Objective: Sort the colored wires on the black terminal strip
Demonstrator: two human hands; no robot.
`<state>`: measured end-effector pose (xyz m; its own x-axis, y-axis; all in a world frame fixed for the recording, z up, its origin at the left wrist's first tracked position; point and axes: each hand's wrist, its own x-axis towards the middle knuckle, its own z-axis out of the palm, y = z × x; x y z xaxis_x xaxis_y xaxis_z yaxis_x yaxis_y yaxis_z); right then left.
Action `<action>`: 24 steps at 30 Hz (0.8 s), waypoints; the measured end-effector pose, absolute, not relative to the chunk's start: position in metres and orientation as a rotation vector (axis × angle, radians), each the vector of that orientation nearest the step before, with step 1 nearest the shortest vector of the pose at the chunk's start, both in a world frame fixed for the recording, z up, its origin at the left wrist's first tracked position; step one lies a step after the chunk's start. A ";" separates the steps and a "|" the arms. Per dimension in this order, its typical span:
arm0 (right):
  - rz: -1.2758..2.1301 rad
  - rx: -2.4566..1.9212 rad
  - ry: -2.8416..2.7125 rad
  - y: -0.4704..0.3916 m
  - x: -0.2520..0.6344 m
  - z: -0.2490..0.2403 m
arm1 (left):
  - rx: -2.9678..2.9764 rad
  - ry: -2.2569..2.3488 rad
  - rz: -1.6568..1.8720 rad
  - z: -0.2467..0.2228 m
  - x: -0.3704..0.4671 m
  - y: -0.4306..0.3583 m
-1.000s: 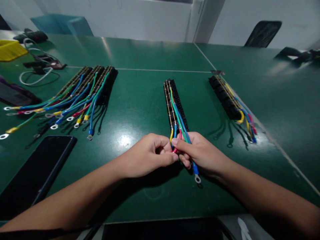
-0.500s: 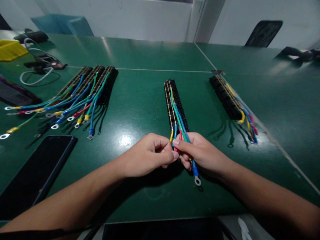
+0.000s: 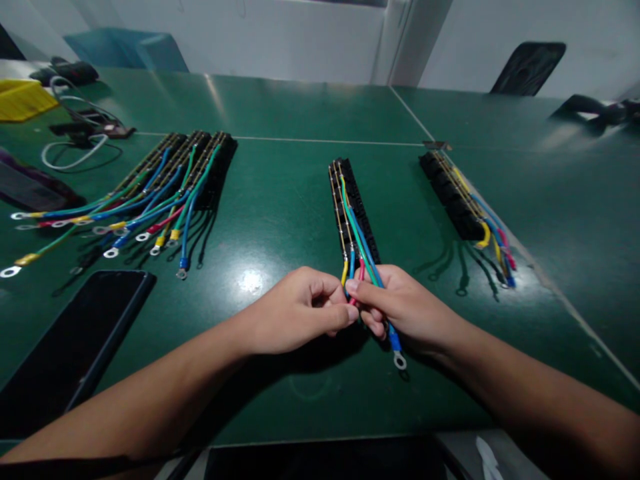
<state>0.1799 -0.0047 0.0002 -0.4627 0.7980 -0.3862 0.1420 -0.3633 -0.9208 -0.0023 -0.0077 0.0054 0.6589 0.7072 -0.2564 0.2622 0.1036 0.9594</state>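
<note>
Three wired strips point(image 3: 181, 160) well left of the grip, phone point(image 3: 75, 347) left too, nearer the wearer. Left hand point(image 3: 300, 310) pinched on red wire point(image 3: 361, 268), fingertips right beside the other hand's. Black strip point(image 3: 359, 200) on green table point(image 3: 280, 207), just beyond the grip. Right hand point(image 3: 400, 300) closed on wire bundle point(image 3: 369, 257), ring lug point(image 3: 400, 361) poking out nearside. Another wired strip point(image 3: 450, 199) well right.

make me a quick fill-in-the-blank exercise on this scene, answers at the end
The left hand and right hand are at the coloured ____ of the middle strip. The phone lies to the person's ____. Beyond it, ____ strips lie side by side. The table is ____ in colour.
Missing words: wires; left; three; green
</note>
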 end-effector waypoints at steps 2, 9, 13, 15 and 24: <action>1.873 -1.260 -1.400 -0.005 0.180 0.000 | 1.473 0.849 0.388 0.005 -0.002 -0.007; 1.867 -1.271 -1.382 -0.006 0.179 0.001 | 1.457 0.897 0.433 0.002 -0.001 -0.008; 1.868 -1.265 -1.391 -0.006 0.179 0.001 | 1.483 0.848 0.393 0.005 -0.003 -0.007; 1.867 -1.259 -1.399 -0.006 0.180 0.001 | 1.468 0.798 0.377 0.006 -0.003 -0.006; 1.872 -1.254 -1.414 -0.006 0.180 0.001 | 1.397 0.766 0.358 0.006 -0.005 0.000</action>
